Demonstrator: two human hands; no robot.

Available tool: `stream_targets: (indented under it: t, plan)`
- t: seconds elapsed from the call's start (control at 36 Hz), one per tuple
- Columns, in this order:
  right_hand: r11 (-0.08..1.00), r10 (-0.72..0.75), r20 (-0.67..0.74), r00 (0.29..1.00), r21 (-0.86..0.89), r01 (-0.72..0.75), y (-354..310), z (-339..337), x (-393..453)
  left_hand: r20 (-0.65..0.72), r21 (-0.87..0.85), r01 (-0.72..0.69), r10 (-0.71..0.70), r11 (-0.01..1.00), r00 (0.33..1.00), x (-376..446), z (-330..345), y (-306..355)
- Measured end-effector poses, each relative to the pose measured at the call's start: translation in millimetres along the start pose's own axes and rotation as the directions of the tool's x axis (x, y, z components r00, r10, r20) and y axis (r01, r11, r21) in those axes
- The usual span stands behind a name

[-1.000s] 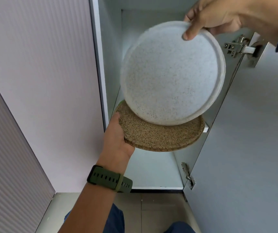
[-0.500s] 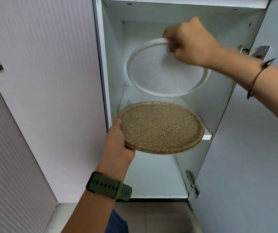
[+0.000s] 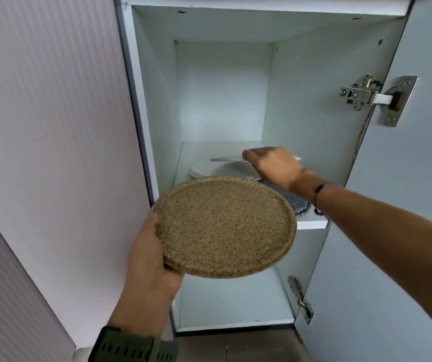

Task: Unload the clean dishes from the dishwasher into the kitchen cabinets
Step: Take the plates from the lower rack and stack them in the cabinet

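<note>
My left hand point(image 3: 149, 259) grips the left rim of a brown speckled round plate point(image 3: 225, 226), held tilted in front of the open cabinet. My right hand point(image 3: 272, 165) reaches into the cabinet over the middle shelf point(image 3: 311, 223) and holds a white speckled plate point(image 3: 225, 159), seen edge-on and nearly flat. It hovers just above a white dish point(image 3: 202, 169) lying on that shelf. A dark blue speckled dish point(image 3: 294, 202) also lies on the shelf, under my right wrist. The brown plate hides the front of the shelf.
The white cabinet door point(image 3: 405, 231) stands open on the right, with metal hinges point(image 3: 377, 96) on its inner side. A ribbed pale panel point(image 3: 53, 126) closes off the left. The cabinet's lower compartment point(image 3: 235, 301) shows below the brown plate.
My right hand has lowered the white plate from a tilted, raised pose down to nearly flat just over the shelf. The view has tilted up. The brown plate stays in my left hand.
</note>
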State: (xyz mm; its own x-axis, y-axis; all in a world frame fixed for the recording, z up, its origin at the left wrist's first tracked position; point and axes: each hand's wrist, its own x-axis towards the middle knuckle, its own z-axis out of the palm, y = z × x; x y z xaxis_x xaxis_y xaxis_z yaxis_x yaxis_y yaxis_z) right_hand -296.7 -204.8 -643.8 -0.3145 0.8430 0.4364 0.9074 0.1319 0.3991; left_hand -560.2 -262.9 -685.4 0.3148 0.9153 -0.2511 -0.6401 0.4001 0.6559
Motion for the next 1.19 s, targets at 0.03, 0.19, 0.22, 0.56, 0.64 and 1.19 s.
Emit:
stream_targets:
  t: [0.03, 0.19, 0.22, 0.56, 0.64, 1.19]
  plan:
    - [1.0, 0.007, -0.005, 1.0, 0.01, -0.007, 1, 7, -2, -0.01, -0.003, 0.005, -0.005, 1.0, 1.0, -1, -1, -1]
    - [0.991, 0.099, 0.096, 0.99, 0.081, -0.107, 6, 36, -10, -0.047, 0.004, 0.029, -0.029, 1.0, 0.998, -1, 1, -8]
    - [0.99, 0.113, 0.12, 0.986, 0.076, -0.122, 6, 39, -11, -0.049, 0.002, 0.034, -0.034, 0.999, 0.998, -1, 1, -9]
    - [0.971, 0.18, 0.252, 0.951, 0.111, -0.213, 18, 56, -4, -0.07, 0.018, 0.043, -0.041, 0.999, 0.997, 3, 1, -12]
    - [0.949, 0.236, 0.226, 0.945, 0.154, -0.274, 17, 59, -5, -0.069, 0.021, 0.042, -0.04, 0.999, 0.997, 5, 1, -13]
    - [0.201, 0.178, 0.266, 0.947, 0.933, -0.3, 22, -26, -35, -0.01, -0.074, 0.142, -0.143, 0.987, 0.99, 28, 25, -7]
